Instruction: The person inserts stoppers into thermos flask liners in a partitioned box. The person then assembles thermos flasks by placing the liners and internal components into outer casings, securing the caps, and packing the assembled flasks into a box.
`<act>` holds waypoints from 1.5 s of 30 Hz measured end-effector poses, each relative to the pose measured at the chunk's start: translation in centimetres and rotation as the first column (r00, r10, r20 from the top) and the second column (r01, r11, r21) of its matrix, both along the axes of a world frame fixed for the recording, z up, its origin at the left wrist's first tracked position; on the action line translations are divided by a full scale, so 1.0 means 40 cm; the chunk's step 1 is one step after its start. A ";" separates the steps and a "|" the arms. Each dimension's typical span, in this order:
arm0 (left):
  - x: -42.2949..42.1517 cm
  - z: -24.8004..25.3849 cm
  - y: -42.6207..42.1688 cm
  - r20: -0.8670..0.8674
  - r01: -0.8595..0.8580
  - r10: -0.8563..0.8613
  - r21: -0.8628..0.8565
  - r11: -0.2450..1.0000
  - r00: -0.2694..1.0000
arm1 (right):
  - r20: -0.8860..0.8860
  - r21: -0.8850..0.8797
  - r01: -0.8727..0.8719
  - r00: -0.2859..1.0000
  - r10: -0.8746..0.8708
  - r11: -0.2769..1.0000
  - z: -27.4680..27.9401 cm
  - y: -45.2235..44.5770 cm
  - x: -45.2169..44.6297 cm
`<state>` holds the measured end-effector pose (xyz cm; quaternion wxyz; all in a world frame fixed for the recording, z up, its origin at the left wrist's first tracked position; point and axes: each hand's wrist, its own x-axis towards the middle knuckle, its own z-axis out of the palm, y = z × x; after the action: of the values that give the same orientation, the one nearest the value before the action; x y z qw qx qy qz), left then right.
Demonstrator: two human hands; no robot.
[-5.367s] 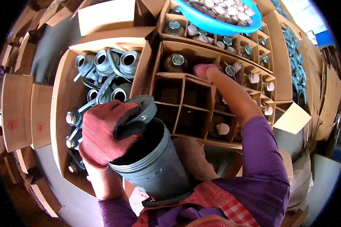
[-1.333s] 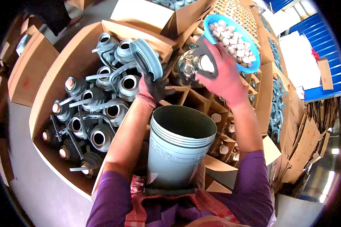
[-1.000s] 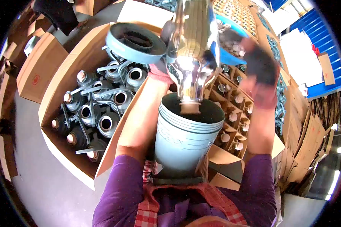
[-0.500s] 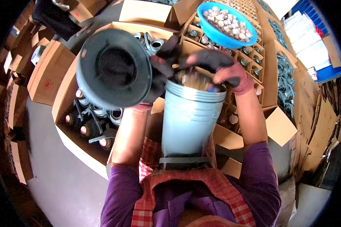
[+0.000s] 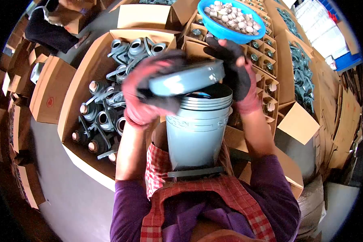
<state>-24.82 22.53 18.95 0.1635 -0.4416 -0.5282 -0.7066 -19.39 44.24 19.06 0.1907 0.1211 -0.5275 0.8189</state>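
My gloved left hand (image 5: 151, 90) is closed on the grey-blue lid (image 5: 187, 78), which is tilted just above the mouth of the grey-blue bucket (image 5: 197, 135). The bucket stands upright in front of my apron. Inside its rim a small part of something shiny shows; the rest is hidden by the lid. My gloved right hand (image 5: 236, 72) is at the right side of the rim, fingers apart, holding nothing. To the left, a carton (image 5: 86, 159) holds several grey-blue handled containers, some open-necked and some with pale caps.
Behind the bucket, a blue basin (image 5: 230, 35) full of pale caps rests on divided cartons of bottles. Grey-blue straps (image 5: 300, 76) fill a carton at the right. Another person in dark clothing (image 5: 48, 32) is at the upper left.
The shiny bottle has gone from upside down above the bucket to down inside it. My left hand has turned the lid and brought it right over the rim. My right hand has let go of the bottle.
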 end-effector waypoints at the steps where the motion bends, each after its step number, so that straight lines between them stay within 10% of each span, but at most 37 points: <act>1: -0.003 0.012 0.017 -0.082 0.084 -0.090 -0.079 0.993 0.993 | -0.028 -0.041 -0.076 0.997 0.075 0.996 -0.011 -0.016 0.007; 3: 0.007 0.007 0.026 0.027 0.188 -0.186 -0.160 0.969 0.982 | 0.076 -0.209 -0.276 0.952 0.297 0.938 -0.037 -0.006 0.054; 5: 0.023 0.044 0.036 0.149 0.207 -0.187 -0.131 0.970 0.971 | 0.149 0.080 0.013 0.989 -0.024 0.997 -0.075 0.018 0.078; 9: -0.011 0.060 0.057 -0.106 0.260 -0.266 -0.075 0.963 0.958 | -0.168 0.087 0.141 0.978 -0.125 0.986 -0.105 0.029 0.039; 18: 0.020 0.053 0.045 -0.110 0.273 -0.284 -0.105 0.956 0.952 | -0.373 0.098 0.207 0.914 -0.157 0.973 -0.063 0.007 0.080; 23: 0.004 0.067 0.044 -0.053 0.315 -0.320 -0.087 0.945 0.946 | -0.080 0.118 0.084 0.994 -0.075 0.989 0.020 0.001 0.125; 28: 0.006 0.117 0.036 -0.291 0.229 -0.275 -0.182 0.956 0.916 | -0.267 0.290 0.354 0.922 -0.280 0.889 0.001 -0.020 0.108; 34: 0.053 0.140 0.027 -0.355 0.054 -0.137 -0.234 0.971 0.925 | -0.340 0.169 0.167 0.935 -0.101 0.971 -0.008 -0.017 0.102; 45: 0.098 0.107 -0.047 -0.366 -0.190 0.029 -0.414 0.890 0.930 | -0.207 0.561 0.074 0.977 0.053 0.825 0.040 0.010 0.138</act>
<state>-20.88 20.64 23.22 0.1905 -0.5545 -0.6615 -0.4676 -13.89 44.65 20.67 0.2064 0.2566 -0.7232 0.6071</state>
